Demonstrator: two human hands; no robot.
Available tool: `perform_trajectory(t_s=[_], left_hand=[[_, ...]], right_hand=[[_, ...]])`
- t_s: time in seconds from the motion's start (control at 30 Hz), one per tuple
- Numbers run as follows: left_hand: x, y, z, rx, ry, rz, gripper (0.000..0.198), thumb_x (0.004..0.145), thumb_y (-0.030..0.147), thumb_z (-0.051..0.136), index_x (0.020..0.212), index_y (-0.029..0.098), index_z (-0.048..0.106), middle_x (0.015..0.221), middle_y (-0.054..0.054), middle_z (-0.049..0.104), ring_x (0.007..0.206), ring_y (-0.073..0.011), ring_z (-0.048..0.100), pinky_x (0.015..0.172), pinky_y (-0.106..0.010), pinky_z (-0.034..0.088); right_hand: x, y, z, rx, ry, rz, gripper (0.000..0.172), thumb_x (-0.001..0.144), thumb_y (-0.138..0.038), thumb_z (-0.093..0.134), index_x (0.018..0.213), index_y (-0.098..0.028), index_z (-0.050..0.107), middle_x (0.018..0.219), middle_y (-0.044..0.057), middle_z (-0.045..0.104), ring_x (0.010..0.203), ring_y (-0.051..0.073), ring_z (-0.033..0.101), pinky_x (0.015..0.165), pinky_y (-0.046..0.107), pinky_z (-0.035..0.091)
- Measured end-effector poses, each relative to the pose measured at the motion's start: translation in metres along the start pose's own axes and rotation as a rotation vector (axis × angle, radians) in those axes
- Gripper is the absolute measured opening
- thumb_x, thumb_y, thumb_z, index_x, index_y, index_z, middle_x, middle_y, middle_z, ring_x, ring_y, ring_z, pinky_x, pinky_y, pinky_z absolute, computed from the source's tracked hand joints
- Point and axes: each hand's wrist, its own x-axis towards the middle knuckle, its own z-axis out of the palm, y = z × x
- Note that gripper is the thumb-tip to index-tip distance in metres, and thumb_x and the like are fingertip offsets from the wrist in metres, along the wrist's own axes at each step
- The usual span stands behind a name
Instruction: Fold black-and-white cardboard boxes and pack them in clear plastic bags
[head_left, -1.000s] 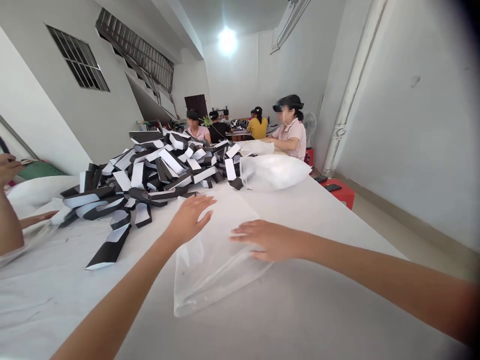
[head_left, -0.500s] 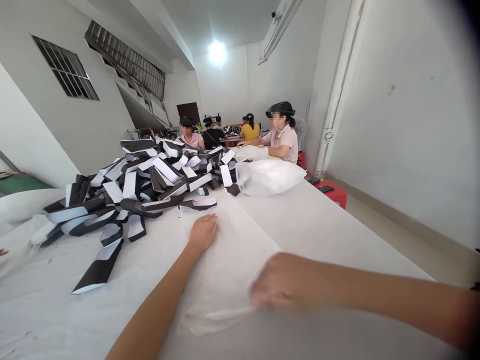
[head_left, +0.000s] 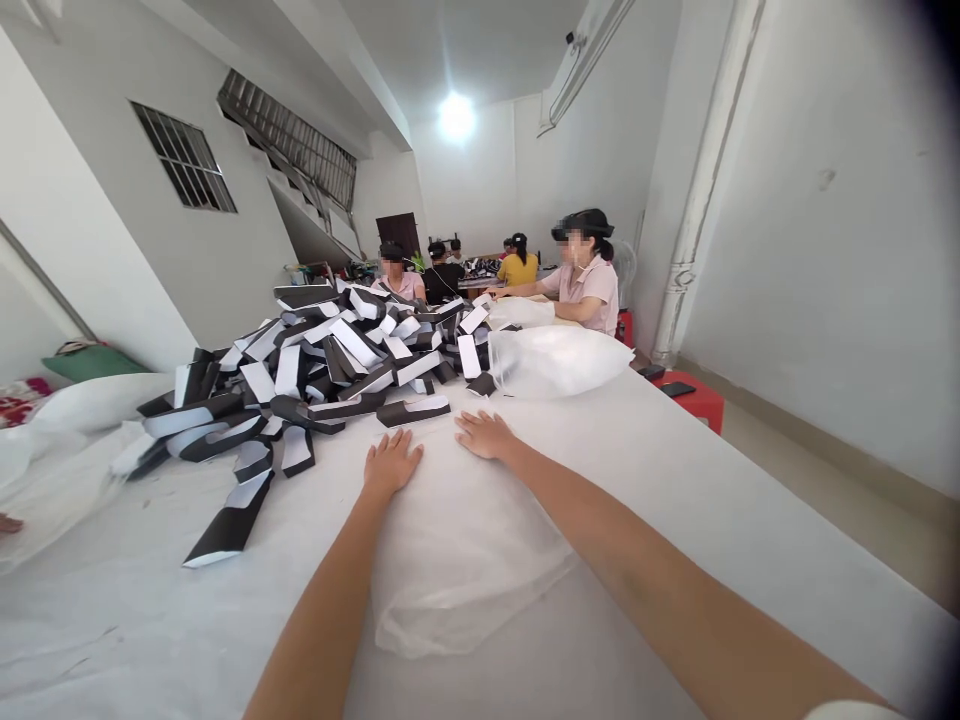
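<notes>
1. One co-worker's fingers (head_left: 7, 522) enter at the far left edge, well apart from the left hand.
2. Heap of folded black-and-white strips (head_left: 322, 365), ahead and to the left of the left fingers. The strips cross at all angles, loosely piled, and their material is hard to tell. One loose strip (head_left: 412, 410) lies just beyond the fingertips.
3. Left hand (head_left: 391, 462), palm down with fingers spread open, gripping nothing. It rests on the bag's far part, its spread weight apparently keeping the film flat.
4. Clear plastic bag (head_left: 465, 570), beneath and toward the wearer from both sets of fingers. It lies thin, creased and flattened on the white-covered table (head_left: 675, 520).
5. Right hand (head_left: 486, 435), fingers open and slightly curved, holding nothing, pressing down near the bag's far edge as a second point of restraint.
6. Puffed clear bag (head_left: 559, 360), ahead of the right fingers, with a seated co-worker (head_left: 589, 295) beyond it.
</notes>
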Motion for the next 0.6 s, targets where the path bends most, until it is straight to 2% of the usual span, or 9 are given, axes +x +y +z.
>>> perform_trajectory(t_s=[0.1,0.17,0.23,0.3,0.37,0.43,0.5,0.53,0.6], left_hand=[[0.002,-0.016,-0.004,0.007,-0.014,-0.093,0.064,0.094,0.05,0.025,0.148,0.018,0.034,0.157,-0.01,0.026,0.144,-0.034,0.021,0.114,-0.059,0.018],[0.003,-0.021,-0.012,0.019,-0.003,-0.154,0.063,0.095,0.044,0.025,0.148,0.011,0.033,0.156,-0.016,0.027,0.144,-0.0364,0.021,0.113,-0.06,0.017],[0.001,-0.021,-0.022,0.034,0.025,-0.185,0.061,0.095,0.034,0.025,0.147,0.003,0.032,0.155,-0.022,0.026,0.144,-0.0373,0.019,0.114,-0.059,0.015],[-0.008,-0.014,-0.034,0.044,0.062,-0.166,0.06,0.095,0.028,0.024,0.146,-0.003,0.029,0.155,-0.024,0.023,0.145,-0.0363,0.015,0.115,-0.055,0.014],[-0.03,-0.002,-0.042,0.042,0.084,-0.083,0.06,0.096,0.029,0.024,0.147,-0.002,0.027,0.156,-0.021,0.023,0.146,-0.0321,0.014,0.117,-0.048,0.016],[-0.066,0.009,-0.044,0.03,0.074,0.067,0.06,0.097,0.037,0.028,0.149,0.007,0.028,0.156,-0.013,0.03,0.146,-0.0253,0.019,0.118,-0.039,0.019],[-0.108,0.015,-0.038,0.01,0.046,0.333,0.061,0.096,0.045,0.032,0.149,0.015,0.03,0.154,-0.009,0.034,0.145,-0.0257,0.024,0.118,-0.043,0.018],[-0.127,0.016,-0.033,0.001,0.015,0.437,0.061,0.097,0.048,0.031,0.151,0.019,0.029,0.155,-0.007,0.033,0.145,-0.0261,0.022,0.119,-0.046,0.017],[-0.157,0.01,-0.022,-0.022,-0.073,0.5,0.062,0.097,0.051,0.029,0.153,0.024,0.022,0.157,-0.004,0.028,0.146,-0.0259,0.02,0.118,-0.047,0.017]], right_hand=[[-0.002,0.024,0.002,0.019,0.03,0.098,0.059,0.101,-0.049,0.02,0.153,-0.021,0.02,0.161,0.008,0.013,0.147,0.029,0.013,0.116,0.053,0.011],[-0.004,0.035,-0.004,0.027,0.04,0.158,0.06,0.1,-0.05,0.03,0.151,-0.02,0.024,0.16,0.01,0.017,0.145,0.03,0.017,0.115,0.056,0.012],[-0.007,0.038,-0.015,0.028,0.045,0.196,0.06,0.098,-0.048,0.037,0.15,-0.018,0.027,0.158,0.014,0.022,0.144,0.033,0.021,0.114,0.059,0.014],[-0.013,0.034,-0.026,0.018,0.069,0.185,0.058,0.1,-0.04,0.033,0.15,-0.012,0.026,0.158,0.018,0.02,0.145,0.034,0.018,0.114,0.058,0.014],[-0.029,0.023,-0.033,0.004,0.108,0.098,0.056,0.101,-0.032,0.027,0.151,-0.007,0.023,0.159,0.019,0.014,0.147,0.031,0.012,0.117,0.051,0.009],[-0.057,0.01,-0.029,-0.004,0.123,-0.053,0.056,0.1,-0.032,0.028,0.151,-0.009,0.024,0.16,0.013,0.015,0.147,0.023,0.012,0.119,0.041,0.006],[-0.091,0.002,-0.015,-0.001,0.087,-0.226,0.058,0.098,-0.038,0.034,0.151,-0.017,0.027,0.159,0.006,0.02,0.147,0.019,0.016,0.12,0.035,0.008],[-0.108,0.001,-0.006,0.026,0.078,-0.344,0.06,0.099,-0.042,0.032,0.152,-0.016,0.026,0.159,0.008,0.021,0.146,0.021,0.019,0.12,0.038,0.01],[-0.133,0.006,0.012,0.076,0.015,-0.415,0.063,0.099,-0.049,0.028,0.153,-0.016,0.023,0.159,0.009,0.022,0.146,0.022,0.02,0.12,0.042,0.014]])
